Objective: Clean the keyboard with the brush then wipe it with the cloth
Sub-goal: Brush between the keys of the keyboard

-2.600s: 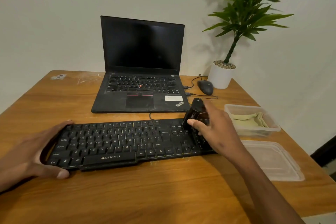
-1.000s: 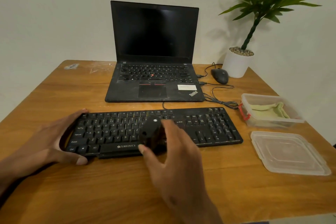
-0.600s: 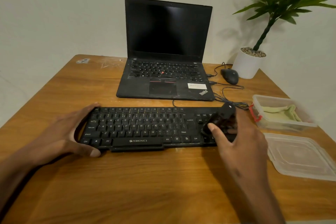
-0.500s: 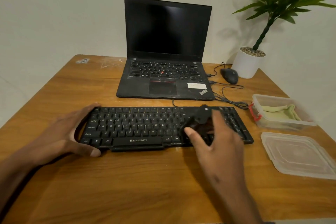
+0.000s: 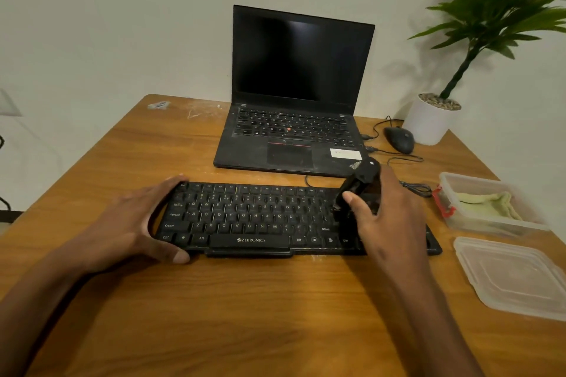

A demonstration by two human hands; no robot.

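Observation:
A black keyboard (image 5: 254, 217) lies across the wooden table (image 5: 245, 315) in front of me. My left hand (image 5: 131, 223) grips its left end, thumb at the front edge and fingers over the back edge. My right hand (image 5: 389, 217) holds a black brush (image 5: 358, 187) tilted over the keyboard's right part, its lower end down on the keys and its top pointing away from me. A pale green cloth (image 5: 487, 202) lies folded in a clear plastic box (image 5: 490, 223) at the right. The keyboard's right end is mostly hidden by my right hand.
An open black laptop (image 5: 294, 119) stands behind the keyboard, with a wired mouse (image 5: 399, 139) and cables to its right. A potted plant (image 5: 435, 119) stands at the back right corner. A clear lid (image 5: 514, 278) lies near the right edge, in front of the box.
My right hand has swept the brush back and forth along the keyboard, from the middle to the right end, and now holds it over the right part. The left hand has stayed put.

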